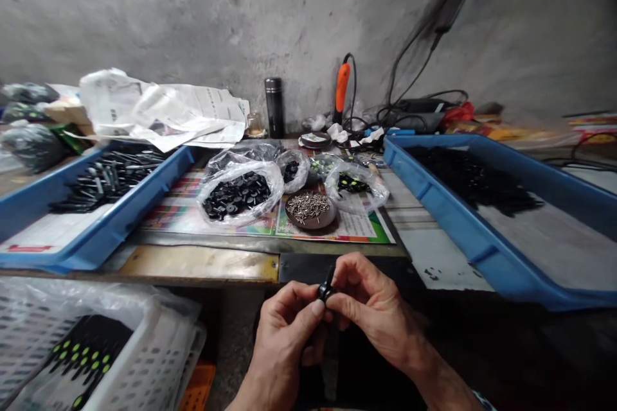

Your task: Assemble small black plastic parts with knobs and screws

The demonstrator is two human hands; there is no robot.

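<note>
In front of the table's edge, my left hand (294,324) pinches a small black plastic part (326,290) with a round body and a thin stem pointing up. My right hand (373,314) grips the same part from the other side, thumb and fingertips closed on it. Much of the part is hidden by my fingers. Beyond my hands stands a round brown dish (313,223) of small metal pins or screws. Left of it lies an open plastic bag (276,174) of black round pieces, and right of it a bag (383,196) of black and yellow-green pieces.
Blue trays flank me: the left tray (91,245) holds dark rod-like parts, the right tray (486,253) black parts. A white basket (164,327) with black and yellow-green parts stands low left. At the back are a dark flask (274,109), an orange-handled tool (342,88) and papers (193,109).
</note>
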